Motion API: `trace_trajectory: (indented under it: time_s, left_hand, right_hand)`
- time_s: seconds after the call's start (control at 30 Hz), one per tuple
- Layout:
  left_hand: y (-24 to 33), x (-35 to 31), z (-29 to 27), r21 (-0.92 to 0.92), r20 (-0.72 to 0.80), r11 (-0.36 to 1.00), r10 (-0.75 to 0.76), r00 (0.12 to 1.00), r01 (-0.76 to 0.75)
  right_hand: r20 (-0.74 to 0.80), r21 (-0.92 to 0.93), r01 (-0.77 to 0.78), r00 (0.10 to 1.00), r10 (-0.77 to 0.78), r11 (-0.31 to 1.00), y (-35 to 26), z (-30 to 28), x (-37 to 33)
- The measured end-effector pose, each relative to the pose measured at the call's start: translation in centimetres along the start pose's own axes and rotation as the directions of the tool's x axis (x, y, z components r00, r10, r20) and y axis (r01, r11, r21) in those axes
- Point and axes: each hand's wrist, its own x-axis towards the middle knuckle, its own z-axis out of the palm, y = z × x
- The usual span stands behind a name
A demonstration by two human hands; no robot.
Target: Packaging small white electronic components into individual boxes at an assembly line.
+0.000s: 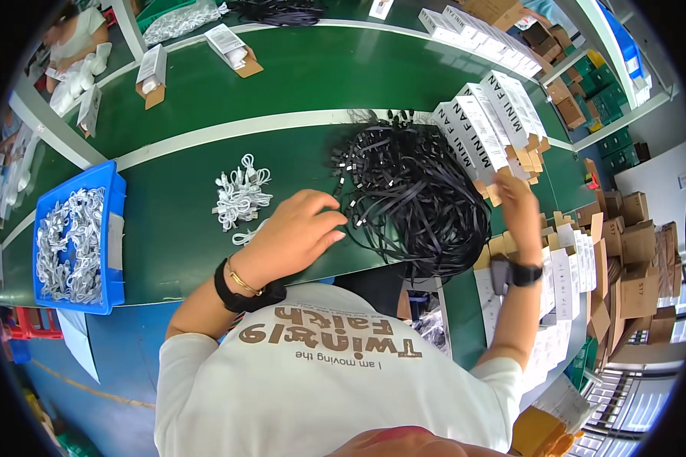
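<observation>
My left hand point(303, 232) hovers over the green bench at the left edge of a big heap of black lanyards point(427, 198). Its fingers are bent but apart, and nothing shows between them. A small pile of white coiled cables point(242, 190) lies just beyond it, with another white cable point(248, 233) partly hidden by the hand. My right hand point(518, 209) is by the open brown flaps of white boxes point(472, 137), right of the lanyards. It is slightly smeared by motion, and its fingertips are too unclear to show whether they grip a flap.
A blue bin point(117, 228) of white coiled cables stands at the left. More white boxes point(564, 278) with open flaps are beside my right forearm. Across the white rail, open boxes point(151, 72) lie on the far green surface. A person point(76, 46) sits at far left.
</observation>
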Motion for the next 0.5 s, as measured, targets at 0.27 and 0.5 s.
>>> trace_trajectory:
  time_s: [0.27, 0.5]
  left_hand:
    - [0.4, -2.9, -2.3, -0.012, -0.006, 0.992, -0.126, 0.992, 0.126]
    - [-1.5, -5.1, -5.1, -0.012, -0.123, 0.978, -0.209, 0.970, 0.209]
  right_hand:
    - [0.170, -0.253, 0.134, 0.981, -0.093, 0.958, -9.2, 13.3, 10.5]
    - [0.126, -0.374, 0.137, 0.987, -0.097, 0.917, -5.2, 15.4, 12.9]
